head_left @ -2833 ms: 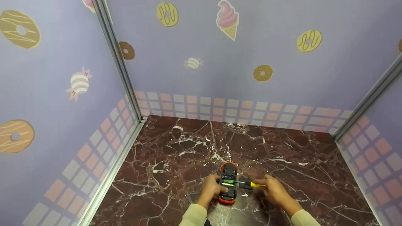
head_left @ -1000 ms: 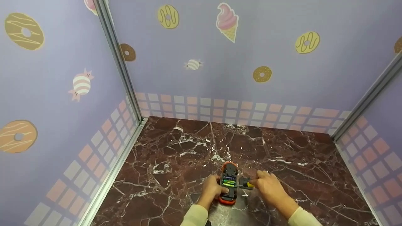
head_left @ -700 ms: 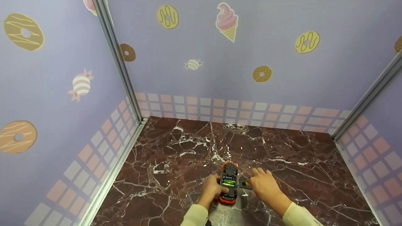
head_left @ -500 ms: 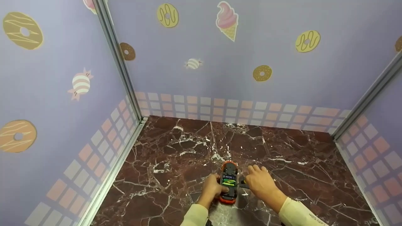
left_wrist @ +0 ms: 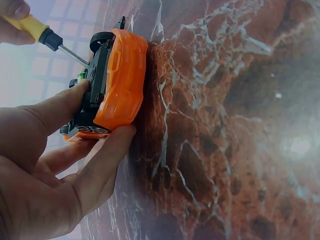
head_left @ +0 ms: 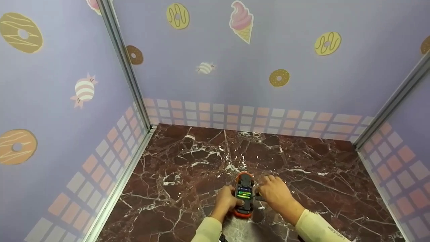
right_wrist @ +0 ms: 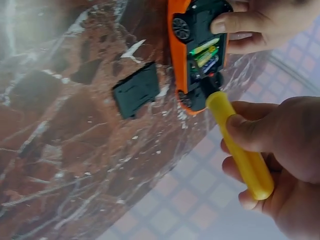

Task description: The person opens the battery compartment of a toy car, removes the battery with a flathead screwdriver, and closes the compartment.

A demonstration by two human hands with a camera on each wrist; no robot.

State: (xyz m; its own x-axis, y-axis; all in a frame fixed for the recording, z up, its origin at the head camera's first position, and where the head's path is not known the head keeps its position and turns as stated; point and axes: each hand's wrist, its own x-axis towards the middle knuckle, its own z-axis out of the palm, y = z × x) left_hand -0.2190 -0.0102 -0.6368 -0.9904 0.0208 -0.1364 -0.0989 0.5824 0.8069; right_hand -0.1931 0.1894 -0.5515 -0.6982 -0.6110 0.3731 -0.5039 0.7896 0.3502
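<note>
An upside-down orange toy car (left_wrist: pixel 127 75) shows its black underside and an uncovered battery compartment with several batteries (right_wrist: pixel 206 54). My left hand (head_left: pixel 224 201) grips the car from its left side, thumb pressed on the underside near the batteries. In my right hand (head_left: pixel 277 195) is a screwdriver (right_wrist: pixel 240 145) with a yellow handle, pinched between thumb and fingers. Its metal shaft slants down into the compartment area in the left wrist view; the tip itself is hidden. Beside the car, under the right hand, lies a black battery cover (right_wrist: pixel 137 90).
Dark red marbled tabletop (head_left: pixel 188 215) with white veins spreads around the hands. A small white scrap (right_wrist: pixel 133 49) lies near the cover. Purple patterned panels (head_left: pixel 215 87) stand at the back and both sides.
My right hand has moved left, closer to the car, and now covers most of the screwdriver, which earlier pointed sideways at the batteries. The left hand and car have stayed in place.
</note>
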